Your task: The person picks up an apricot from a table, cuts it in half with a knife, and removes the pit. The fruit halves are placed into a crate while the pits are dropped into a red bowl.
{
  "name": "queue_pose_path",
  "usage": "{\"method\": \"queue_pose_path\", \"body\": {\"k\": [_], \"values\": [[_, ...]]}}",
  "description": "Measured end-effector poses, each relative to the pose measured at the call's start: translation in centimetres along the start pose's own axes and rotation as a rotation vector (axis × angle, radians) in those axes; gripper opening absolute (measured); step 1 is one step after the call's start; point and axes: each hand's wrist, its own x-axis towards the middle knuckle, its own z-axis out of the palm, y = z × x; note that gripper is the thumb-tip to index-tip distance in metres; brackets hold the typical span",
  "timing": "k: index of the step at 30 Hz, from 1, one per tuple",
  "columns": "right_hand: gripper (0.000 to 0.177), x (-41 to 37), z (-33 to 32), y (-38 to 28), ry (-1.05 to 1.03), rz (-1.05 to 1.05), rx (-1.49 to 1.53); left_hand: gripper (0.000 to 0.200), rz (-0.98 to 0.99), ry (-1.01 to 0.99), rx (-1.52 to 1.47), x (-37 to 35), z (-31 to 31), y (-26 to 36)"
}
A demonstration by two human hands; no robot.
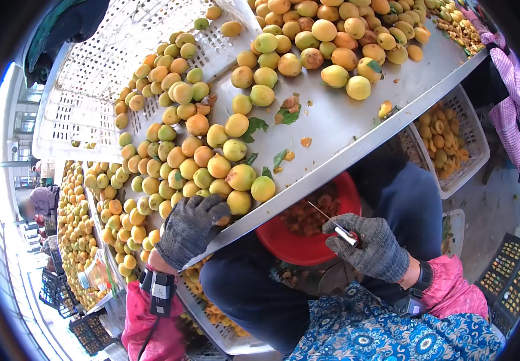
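Fruit (202, 178) crowds a metal surface (332, 117), reaching the near edge at 8 o'clock, where a gloved L. hand (190, 228) touches it; can't tell if that grip holds any. At 4 o'clock, gloved R. hand (369, 248), grip closed round a knife (347, 235), nr. a red bowl (299, 251). Crate (475, 135) w/ cut fruit (443, 137): approx. 3 o'clock.

Worktable (332, 123): smooth metal, dull sheen. On it: apricots (263, 189), smooth, satin skins. Near side of worktable: basin (302, 251), glossy plastic; knife (345, 235), shiny metal blade; right glove (371, 248), rough matt knit. At worktable's edge: left glove (190, 231), same knit.
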Motion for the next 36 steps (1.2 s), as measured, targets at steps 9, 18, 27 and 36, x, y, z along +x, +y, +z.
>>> {"method": "queue_pose_path", "body": {"k": [9,18,27,36], "values": [[0.03,0.2,-1.2,-1.5,-0.048,0.138,0.055,0.046,-0.193,0.345,-0.009,0.6,3.0,-0.8],[0.037,-0.9,-1.0,-1.1,-0.039,0.071,0.106,0.043,-0.406,0.313,-0.073,0.7,2.6,0.1],[0.025,-3.3,1.0,-1.8,-0.043,0.028,0.323,0.05,-0.579,0.719,-1.112,0.1,4.0,13.6],[0.037,-6.8,2.3,-1.6,0.086,-0.086,0.112,0.053,-0.287,0.955,-2.33,3.4,6.5,23.8]]}}
